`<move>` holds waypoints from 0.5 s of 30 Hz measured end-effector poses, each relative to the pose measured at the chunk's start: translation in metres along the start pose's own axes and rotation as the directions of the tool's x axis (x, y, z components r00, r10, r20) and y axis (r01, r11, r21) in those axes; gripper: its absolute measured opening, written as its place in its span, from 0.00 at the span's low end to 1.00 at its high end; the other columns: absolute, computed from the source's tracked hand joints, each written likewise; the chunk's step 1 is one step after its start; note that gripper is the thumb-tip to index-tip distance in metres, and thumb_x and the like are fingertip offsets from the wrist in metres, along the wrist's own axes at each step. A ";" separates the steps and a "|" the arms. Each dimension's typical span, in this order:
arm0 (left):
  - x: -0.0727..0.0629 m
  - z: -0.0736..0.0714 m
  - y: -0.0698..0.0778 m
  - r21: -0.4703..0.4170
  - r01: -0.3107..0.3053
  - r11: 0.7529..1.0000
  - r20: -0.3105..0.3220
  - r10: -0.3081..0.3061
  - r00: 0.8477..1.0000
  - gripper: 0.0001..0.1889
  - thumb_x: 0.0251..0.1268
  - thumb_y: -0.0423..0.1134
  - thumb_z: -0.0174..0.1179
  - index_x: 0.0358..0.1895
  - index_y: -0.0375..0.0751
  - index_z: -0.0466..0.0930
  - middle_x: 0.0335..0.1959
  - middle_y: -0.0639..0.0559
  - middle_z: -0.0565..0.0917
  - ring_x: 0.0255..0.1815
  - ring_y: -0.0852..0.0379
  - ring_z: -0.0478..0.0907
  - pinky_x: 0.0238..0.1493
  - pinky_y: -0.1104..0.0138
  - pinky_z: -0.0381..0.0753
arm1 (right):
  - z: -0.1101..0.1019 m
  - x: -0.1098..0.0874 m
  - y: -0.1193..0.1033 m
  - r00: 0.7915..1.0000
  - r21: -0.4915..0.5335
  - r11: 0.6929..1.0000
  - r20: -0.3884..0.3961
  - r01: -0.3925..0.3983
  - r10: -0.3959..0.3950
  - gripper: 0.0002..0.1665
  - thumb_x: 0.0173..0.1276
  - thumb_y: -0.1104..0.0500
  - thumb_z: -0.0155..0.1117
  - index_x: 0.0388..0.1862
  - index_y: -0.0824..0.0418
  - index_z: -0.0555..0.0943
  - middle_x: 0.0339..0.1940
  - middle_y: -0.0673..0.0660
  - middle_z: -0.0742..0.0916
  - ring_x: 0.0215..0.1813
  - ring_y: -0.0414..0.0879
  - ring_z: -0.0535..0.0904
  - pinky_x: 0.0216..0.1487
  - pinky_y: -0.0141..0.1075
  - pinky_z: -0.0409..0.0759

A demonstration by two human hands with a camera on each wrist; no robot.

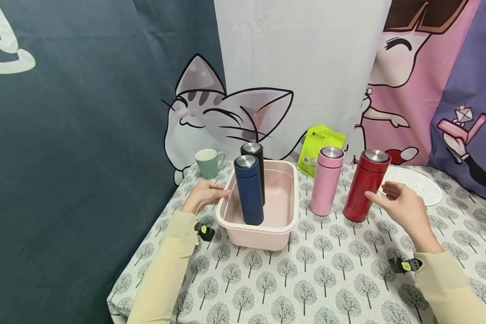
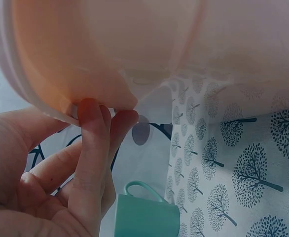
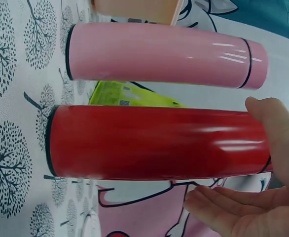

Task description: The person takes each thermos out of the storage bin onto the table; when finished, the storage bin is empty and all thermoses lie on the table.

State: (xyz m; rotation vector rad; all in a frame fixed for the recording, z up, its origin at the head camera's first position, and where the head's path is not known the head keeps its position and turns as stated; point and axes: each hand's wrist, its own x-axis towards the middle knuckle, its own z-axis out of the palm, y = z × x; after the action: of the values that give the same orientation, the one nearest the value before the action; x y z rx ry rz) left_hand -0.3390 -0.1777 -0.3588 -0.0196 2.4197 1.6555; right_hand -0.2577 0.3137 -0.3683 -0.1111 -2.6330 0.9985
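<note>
My left hand is at the left rim of a pale pink plastic basin, pinching that rim between thumb and fingers. Inside the basin stand a navy blue thermos and, behind it, a black thermos, both with silver-topped lids. To the right, a red thermos stands upright on the table. My right hand is beside its upper part, thumb and fingers spread apart; in the right wrist view the thumb overlaps the red body near the lid. A pink thermos stands just left of the red one.
A green mug stands behind my left hand. Behind the pink thermos leans a lime-green pouch. A round white woven mat lies behind my right hand. The tree-print tablecloth covers the table, with a cartoon curtain behind.
</note>
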 end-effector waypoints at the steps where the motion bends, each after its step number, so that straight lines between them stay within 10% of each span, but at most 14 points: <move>1: 0.000 0.000 0.000 0.000 0.001 1.000 -0.001 -0.001 1.000 0.23 0.63 0.36 0.66 0.57 0.25 0.77 0.55 0.31 0.81 0.54 0.42 0.83 0.57 0.57 0.83 | -0.001 -0.002 -0.001 1.000 -0.008 1.000 -0.001 0.000 0.000 0.49 0.64 0.36 0.65 0.67 0.75 0.68 0.61 0.76 0.77 0.60 0.71 0.75 0.55 0.60 0.73; 8: -0.003 -0.002 0.002 0.004 -0.001 1.000 -0.007 0.001 1.000 0.21 0.63 0.36 0.66 0.56 0.26 0.79 0.55 0.32 0.81 0.55 0.42 0.82 0.59 0.56 0.82 | -0.004 -0.010 -0.010 1.000 -0.032 0.999 -0.010 0.000 -0.001 0.46 0.62 0.35 0.66 0.63 0.71 0.74 0.56 0.72 0.82 0.44 0.43 0.85 0.43 0.37 0.77; 11: -0.002 -0.002 0.001 0.003 0.000 1.000 -0.007 0.000 1.000 0.22 0.62 0.36 0.67 0.56 0.26 0.78 0.55 0.32 0.81 0.54 0.42 0.83 0.58 0.57 0.83 | -0.006 -0.014 -0.015 1.000 -0.025 1.000 -0.023 0.001 -0.001 0.44 0.61 0.35 0.68 0.61 0.69 0.76 0.54 0.71 0.84 0.35 0.18 0.73 0.37 0.27 0.72; 15: 0.001 -0.001 0.000 0.001 0.001 1.000 -0.011 -0.001 1.000 0.23 0.62 0.37 0.67 0.57 0.25 0.78 0.54 0.31 0.82 0.52 0.43 0.84 0.55 0.58 0.85 | -0.006 -0.019 -0.024 0.999 0.008 1.000 -0.030 0.013 -0.013 0.42 0.60 0.36 0.69 0.60 0.66 0.78 0.54 0.68 0.85 0.34 0.10 0.66 0.36 0.24 0.72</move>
State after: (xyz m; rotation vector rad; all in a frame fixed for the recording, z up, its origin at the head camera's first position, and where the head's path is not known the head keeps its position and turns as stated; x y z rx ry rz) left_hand -0.3401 -0.1787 -0.3587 -0.0296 2.4284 1.6576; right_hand -0.2368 0.2965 -0.3534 -0.1060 -2.5988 0.9958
